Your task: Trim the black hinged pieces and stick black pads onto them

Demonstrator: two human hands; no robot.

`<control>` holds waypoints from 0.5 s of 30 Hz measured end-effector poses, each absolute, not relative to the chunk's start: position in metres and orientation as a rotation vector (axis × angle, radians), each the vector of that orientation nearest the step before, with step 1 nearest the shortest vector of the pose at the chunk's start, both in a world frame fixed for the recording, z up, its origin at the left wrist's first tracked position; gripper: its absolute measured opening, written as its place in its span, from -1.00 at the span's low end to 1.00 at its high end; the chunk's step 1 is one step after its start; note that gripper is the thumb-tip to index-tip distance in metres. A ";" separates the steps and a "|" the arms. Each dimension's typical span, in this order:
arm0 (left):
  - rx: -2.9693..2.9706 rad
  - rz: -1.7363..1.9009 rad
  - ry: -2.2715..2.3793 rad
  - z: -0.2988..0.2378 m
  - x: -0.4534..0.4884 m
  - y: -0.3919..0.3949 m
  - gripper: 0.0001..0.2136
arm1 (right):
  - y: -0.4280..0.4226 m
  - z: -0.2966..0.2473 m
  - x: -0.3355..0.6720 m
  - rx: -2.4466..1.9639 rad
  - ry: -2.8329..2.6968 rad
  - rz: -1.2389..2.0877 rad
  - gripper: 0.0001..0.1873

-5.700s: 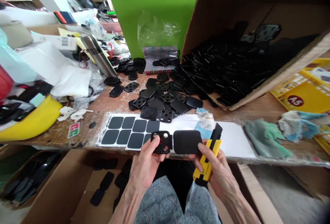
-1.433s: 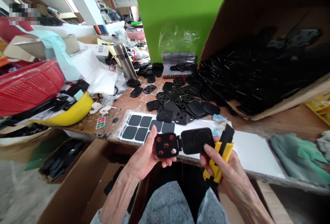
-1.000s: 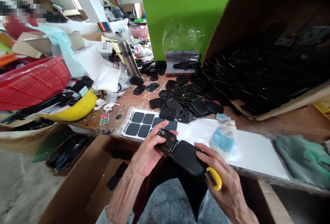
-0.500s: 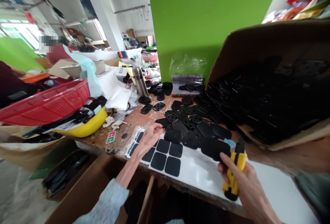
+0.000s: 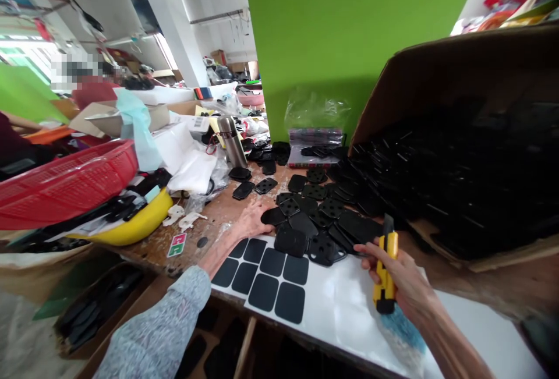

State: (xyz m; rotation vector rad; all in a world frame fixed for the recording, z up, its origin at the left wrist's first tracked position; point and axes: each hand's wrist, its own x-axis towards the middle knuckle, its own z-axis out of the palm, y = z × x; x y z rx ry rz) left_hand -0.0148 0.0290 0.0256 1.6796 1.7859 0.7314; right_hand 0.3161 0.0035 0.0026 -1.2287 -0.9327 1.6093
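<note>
My right hand [image 5: 404, 277] is wrapped round a yellow utility knife [image 5: 386, 271], its dark tip pointing up and away. Its thumb and fingertips are near the edge of a heap of black plates [image 5: 325, 207], some with holes. On the left, my left hand [image 5: 252, 220] has its thumb and fingers at the near end of a rounded black plate [image 5: 274, 216], seemingly pinching it. Sheets of black square pads [image 5: 264, 291] lie below that hand, on the white work surface [image 5: 334, 291]. A fuzzy blue cloth [image 5: 404, 329] lies partly behind my right forearm.
A large cardboard box [image 5: 375, 85] of black parts leans in from the right. A steel flask [image 5: 232, 140] and a bagged stack [image 5: 315, 140] stand at the back. Left are a red basket [image 5: 65, 184], a yellow tray [image 5: 126, 230] and people in the distance.
My left hand has moved from above the pads to the black plate. The dark pad at my right fingers is no longer there. More of the blue cloth shows.
</note>
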 end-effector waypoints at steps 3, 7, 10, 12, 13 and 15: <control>1.477 0.801 1.725 0.032 -0.019 0.022 -0.72 | 0.000 0.005 0.318 -1.329 -1.077 1.555 -0.59; 1.183 0.884 1.540 0.042 -0.014 -0.005 -0.66 | -0.009 0.016 0.315 -1.466 -1.134 1.383 -0.48; 1.028 0.942 1.357 0.045 0.008 -0.032 -0.56 | -0.021 0.028 0.307 -1.491 -1.205 1.343 -0.48; 0.865 0.994 1.197 0.044 0.028 -0.050 -0.55 | -0.032 0.038 0.298 -1.418 -1.265 1.408 -0.53; 0.762 1.021 1.100 0.042 0.039 -0.058 -0.56 | -0.038 0.042 0.292 -1.371 -1.287 1.466 -0.54; 0.572 1.058 0.907 0.039 0.062 -0.072 -0.57 | -0.049 0.047 0.280 -1.282 -1.312 1.581 -0.55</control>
